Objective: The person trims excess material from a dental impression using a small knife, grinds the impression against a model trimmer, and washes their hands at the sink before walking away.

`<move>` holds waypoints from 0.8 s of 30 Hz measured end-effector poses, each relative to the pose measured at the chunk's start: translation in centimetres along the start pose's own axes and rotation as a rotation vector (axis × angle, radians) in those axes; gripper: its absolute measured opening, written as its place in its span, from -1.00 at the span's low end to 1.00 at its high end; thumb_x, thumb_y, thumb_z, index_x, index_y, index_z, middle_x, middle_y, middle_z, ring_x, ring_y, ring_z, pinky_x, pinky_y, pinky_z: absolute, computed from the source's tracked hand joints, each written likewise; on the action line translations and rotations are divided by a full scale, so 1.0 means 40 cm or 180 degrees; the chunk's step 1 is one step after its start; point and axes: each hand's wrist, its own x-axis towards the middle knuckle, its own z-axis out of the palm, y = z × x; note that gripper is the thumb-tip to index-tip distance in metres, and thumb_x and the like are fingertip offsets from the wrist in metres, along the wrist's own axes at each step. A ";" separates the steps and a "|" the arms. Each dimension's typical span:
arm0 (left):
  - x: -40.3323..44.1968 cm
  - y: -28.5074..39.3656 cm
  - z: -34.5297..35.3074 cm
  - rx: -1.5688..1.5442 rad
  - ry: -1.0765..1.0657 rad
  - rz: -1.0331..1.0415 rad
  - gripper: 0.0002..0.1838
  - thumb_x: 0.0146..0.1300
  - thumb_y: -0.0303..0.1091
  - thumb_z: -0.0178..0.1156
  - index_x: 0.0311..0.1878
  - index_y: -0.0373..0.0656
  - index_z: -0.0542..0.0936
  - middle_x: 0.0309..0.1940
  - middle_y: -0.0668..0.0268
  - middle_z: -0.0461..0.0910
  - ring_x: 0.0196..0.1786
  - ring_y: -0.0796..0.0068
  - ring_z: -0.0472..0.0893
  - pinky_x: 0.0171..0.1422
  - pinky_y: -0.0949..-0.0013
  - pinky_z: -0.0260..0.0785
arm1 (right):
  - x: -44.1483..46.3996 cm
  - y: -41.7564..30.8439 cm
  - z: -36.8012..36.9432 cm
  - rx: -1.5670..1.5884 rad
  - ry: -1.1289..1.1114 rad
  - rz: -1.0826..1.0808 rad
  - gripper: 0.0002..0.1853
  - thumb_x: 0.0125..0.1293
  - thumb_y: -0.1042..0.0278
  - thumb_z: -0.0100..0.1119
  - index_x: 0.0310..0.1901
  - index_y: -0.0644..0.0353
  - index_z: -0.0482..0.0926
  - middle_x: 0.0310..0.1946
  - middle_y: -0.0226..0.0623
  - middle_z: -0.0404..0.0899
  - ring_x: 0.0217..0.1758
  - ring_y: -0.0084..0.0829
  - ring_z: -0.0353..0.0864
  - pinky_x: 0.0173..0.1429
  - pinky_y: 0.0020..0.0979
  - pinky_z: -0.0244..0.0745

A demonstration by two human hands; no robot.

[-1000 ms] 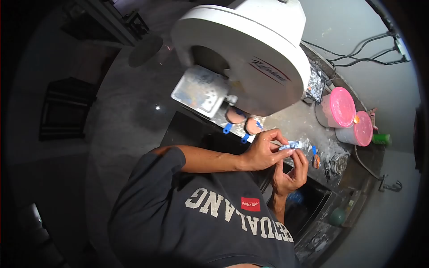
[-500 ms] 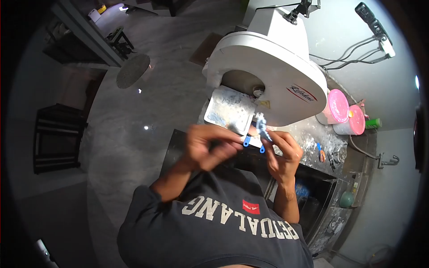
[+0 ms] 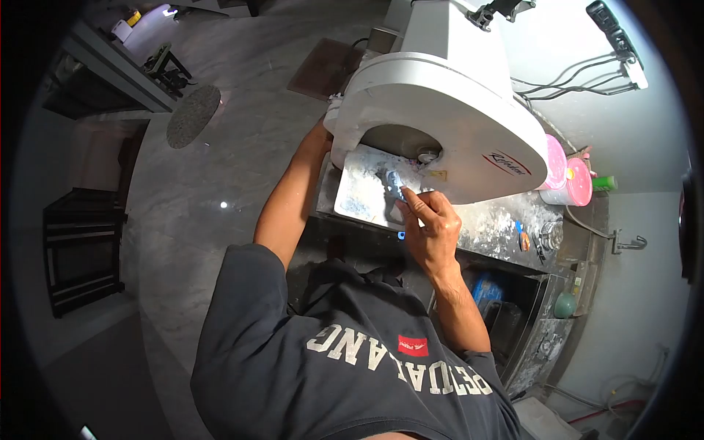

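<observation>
My right hand [image 3: 434, 224] pinches a small blue-and-white piece [image 3: 394, 183] between thumb and fingertips, over the white tray [image 3: 358, 192]. The tray, smeared with white and bluish residue, lies at the opening of the big white machine [image 3: 455, 132]. A round metal part [image 3: 427, 156] shows inside that opening. My left arm reaches up along the machine's left side. Only the wrist end of my left hand [image 3: 325, 138] shows there; its fingers are hidden behind the housing.
Pink-lidded tubs [image 3: 578, 182] and a green container [image 3: 605, 183] stand at the right by the wall. A blue-handled item [image 3: 522, 236] lies on the white-spattered counter [image 3: 488, 227]. Black cables [image 3: 572, 89] hang on the wall. A stool [image 3: 167, 67] stands on the floor at upper left.
My left hand let go of the piece and moved up beside the machine. My right hand carried the piece left, over the tray. The view has shifted too.
</observation>
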 end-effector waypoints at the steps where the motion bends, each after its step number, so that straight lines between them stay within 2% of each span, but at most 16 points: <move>1: 0.003 0.006 0.004 -0.0048 -0.0018 -0.0047 -0.68 0.37 -0.19 0.25 0.03 -0.22 0.62 -0.22 0.31 0.69 -0.30 0.58 0.59 -0.25 0.51 0.36 | 0.000 0.004 0.003 -0.0052 0.0033 -0.0053 -0.69 0.10 0.56 0.46 -0.07 0.14 0.76 -0.45 -0.29 0.56 -0.44 -0.33 0.54 -0.37 -0.34 0.46; 11: -0.014 0.028 0.007 -0.0103 0.0025 -0.0264 -0.69 0.38 -0.19 0.24 0.03 -0.21 0.62 -0.21 0.31 0.69 -0.29 0.59 0.60 -0.28 0.52 0.34 | 0.007 0.000 0.000 0.0026 -0.0093 -0.0033 -0.65 0.11 0.61 0.42 -0.02 0.21 0.70 -0.36 -0.23 0.54 -0.32 -0.27 0.56 -0.30 -0.32 0.50; 24: 0.001 0.051 0.031 -0.0140 0.0007 -0.0335 -0.70 0.39 -0.19 0.23 0.02 -0.19 0.61 -0.20 0.32 0.70 -0.28 0.59 0.61 -0.32 0.53 0.31 | 0.048 -0.019 0.031 0.0051 -0.0176 -0.0041 -0.70 0.12 0.61 0.36 -0.07 0.31 0.63 -0.33 -0.16 0.50 -0.26 -0.13 0.55 -0.21 -0.19 0.49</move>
